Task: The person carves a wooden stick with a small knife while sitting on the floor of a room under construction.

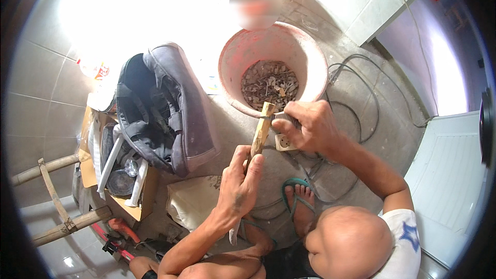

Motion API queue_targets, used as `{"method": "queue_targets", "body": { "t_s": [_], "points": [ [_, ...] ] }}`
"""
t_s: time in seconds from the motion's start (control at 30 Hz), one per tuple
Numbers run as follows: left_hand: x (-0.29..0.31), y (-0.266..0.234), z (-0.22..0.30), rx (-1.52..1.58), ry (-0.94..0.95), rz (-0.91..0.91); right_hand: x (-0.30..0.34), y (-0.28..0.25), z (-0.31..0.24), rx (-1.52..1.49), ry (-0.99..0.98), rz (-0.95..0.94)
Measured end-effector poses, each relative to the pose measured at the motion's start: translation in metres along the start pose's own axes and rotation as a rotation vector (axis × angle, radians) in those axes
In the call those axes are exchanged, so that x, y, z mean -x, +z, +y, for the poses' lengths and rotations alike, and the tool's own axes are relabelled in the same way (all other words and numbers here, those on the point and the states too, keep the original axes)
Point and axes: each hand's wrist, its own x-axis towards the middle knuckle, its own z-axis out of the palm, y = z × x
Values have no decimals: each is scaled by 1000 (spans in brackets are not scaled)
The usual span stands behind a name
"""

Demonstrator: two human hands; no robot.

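Observation:
My left hand (pixel 238 188) is closed round the lower part of a pale, rough-cut wooden stick (pixel 260 134), which tilts up toward the bucket. Close to its upper end, my right hand (pixel 310 124) has its fingers curled in. A thin dark blade (pixel 264 117) lies across the stick beside those fingers; most of it is hidden by the hand. Just beyond the stick's tip stands a whitish-pink bucket (pixel 226 67), with wood chips and shavings (pixel 271 82) at its bottom. Below the right hand, a square power socket (pixel 284 142) rests on the floor.
An open grey-blue tool bag (pixel 199 134) stands left, beside a cardboard box (pixel 146 196) of odds and ends. A bamboo ladder (pixel 70 222), an orange power tool (pixel 124 230) and a pale sack (pixel 191 201) lie nearer. Black cables (pixel 374 108) coil right of the bucket, before a white door (pixel 444 170).

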Motion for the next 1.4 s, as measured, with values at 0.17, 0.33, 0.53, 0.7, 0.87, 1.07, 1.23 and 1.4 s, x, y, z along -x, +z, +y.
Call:
{"method": "queue_targets", "body": {
  "t_s": [0.17,0.33,0.53,0.7,0.87,1.07,1.23,1.4],
  "points": [
    [-14,1,0,121,-32,2,-23,18,42,192,211,109],
    [-12,-4,-8,224,-7,-54,-41,-35,70,7,471,151],
    [-14,-6,-1,470,-54,-148,-2,1,-3,-150,129,-23],
    [-7,-4,5,509,-95,-183,0,2,-4,-112,97,-93],
    [9,2,4,517,-154,-262,-40,-23,51,-26,510,186],
    [-6,-11,4,573,-126,-149,-3,-2,-21,-57,186,-99],
    [-4,-7,10,609,-132,-159,13,16,-24,-163,51,-178],
    [-1,-7,3,556,-136,-142,11,18,-21,-130,-2,-138]
  ]
}}
